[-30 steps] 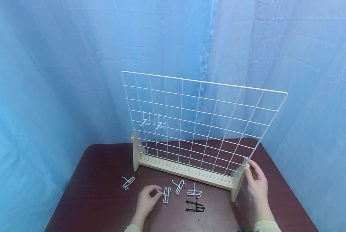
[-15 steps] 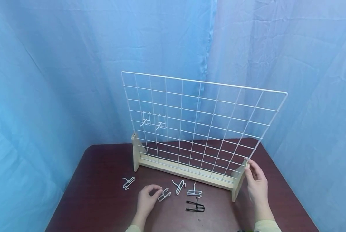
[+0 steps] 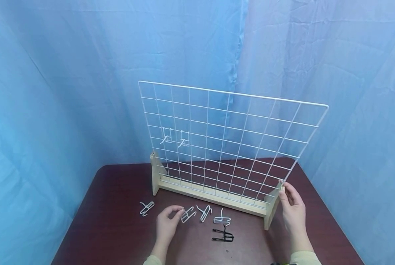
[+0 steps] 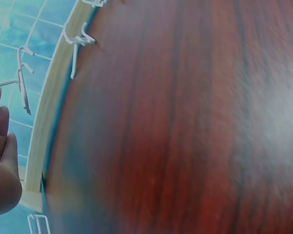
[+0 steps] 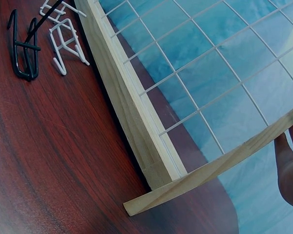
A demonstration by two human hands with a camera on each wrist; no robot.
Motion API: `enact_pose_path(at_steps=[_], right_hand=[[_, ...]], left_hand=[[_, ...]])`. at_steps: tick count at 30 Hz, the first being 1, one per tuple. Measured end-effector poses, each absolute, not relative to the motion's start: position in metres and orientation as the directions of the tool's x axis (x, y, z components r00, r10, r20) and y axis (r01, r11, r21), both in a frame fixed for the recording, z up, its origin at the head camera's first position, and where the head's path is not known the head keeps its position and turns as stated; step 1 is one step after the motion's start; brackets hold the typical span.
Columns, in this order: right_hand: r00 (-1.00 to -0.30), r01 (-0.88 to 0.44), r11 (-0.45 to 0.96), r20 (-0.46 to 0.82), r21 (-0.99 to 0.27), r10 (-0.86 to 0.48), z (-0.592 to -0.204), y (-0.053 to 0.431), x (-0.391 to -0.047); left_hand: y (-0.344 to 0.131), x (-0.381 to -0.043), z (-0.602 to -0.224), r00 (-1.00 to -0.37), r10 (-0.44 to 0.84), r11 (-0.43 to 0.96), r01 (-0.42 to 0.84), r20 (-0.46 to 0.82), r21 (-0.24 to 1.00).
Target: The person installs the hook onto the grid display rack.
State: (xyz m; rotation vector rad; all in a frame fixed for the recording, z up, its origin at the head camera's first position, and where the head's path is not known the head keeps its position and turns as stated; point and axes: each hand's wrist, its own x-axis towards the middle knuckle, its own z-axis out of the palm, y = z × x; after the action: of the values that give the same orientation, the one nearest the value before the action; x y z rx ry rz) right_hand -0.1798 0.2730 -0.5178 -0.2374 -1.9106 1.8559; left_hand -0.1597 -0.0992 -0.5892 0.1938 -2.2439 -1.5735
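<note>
while one hand steadies the stand, we let the hook's curled ends lead

as we pinch a white wire hook (image 3: pixel 188 214) by its prong between the thumb and fingers of our left hand (image 3: pixel 166 224), its frame points away to the right, in front of the wooden base (image 3: pixel 214 197). it seems to be off the table (image 3: pixel 118 206), though we cannot tell how far. our right hand (image 3: pixel 293 206) grips the top of the right wooden upright (image 3: pixel 271 209), and a calm hold there should keep the white grid (image 3: pixel 233 93) from rocking.

we judge the step to be hanging this hook, and we have two models: the left hung hook (image 3: pixel 166 139) and the right hung hook (image 3: pixel 183 142) sit side by side, ends over one horizontal wire, prongs toward us. we should turn the frame upright before meeting the grid, set both ends over the wire together, then lower it until the frame rests against the wire below.

because a prong makes a slim handle, the hook could swivel; pinching nearer the frame may help. we should also lift clear of the loose white hook (image 3: pixel 204 214) just beside it, lest they snag
</note>
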Motion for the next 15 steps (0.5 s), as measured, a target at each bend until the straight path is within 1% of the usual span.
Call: enact_pose_path(at_steps=[6, 10, 15], right_hand=[[-0.878, -0.212, 0.073, 0.223, -0.975, 0.424, -0.518, 0.273, -0.180], [-0.876, -0.224, 0.072, 0.233, -0.972, 0.422, -0.518, 0.274, -0.180], [-0.874, -0.227, 0.066, 0.233, -0.972, 0.426, -0.518, 0.273, -0.180]], left_hand=[[-0.097, -0.163, -0.582, -0.906, -0.332, 0.291, 0.167, 0.263, 0.942], [-0.094, -0.165, -0.573, -0.905, -0.335, 0.258, 0.179, 0.262, 0.949], [-0.088, -0.168, -0.558, -0.892, -0.354, 0.254, 0.197, 0.281, 0.947]])
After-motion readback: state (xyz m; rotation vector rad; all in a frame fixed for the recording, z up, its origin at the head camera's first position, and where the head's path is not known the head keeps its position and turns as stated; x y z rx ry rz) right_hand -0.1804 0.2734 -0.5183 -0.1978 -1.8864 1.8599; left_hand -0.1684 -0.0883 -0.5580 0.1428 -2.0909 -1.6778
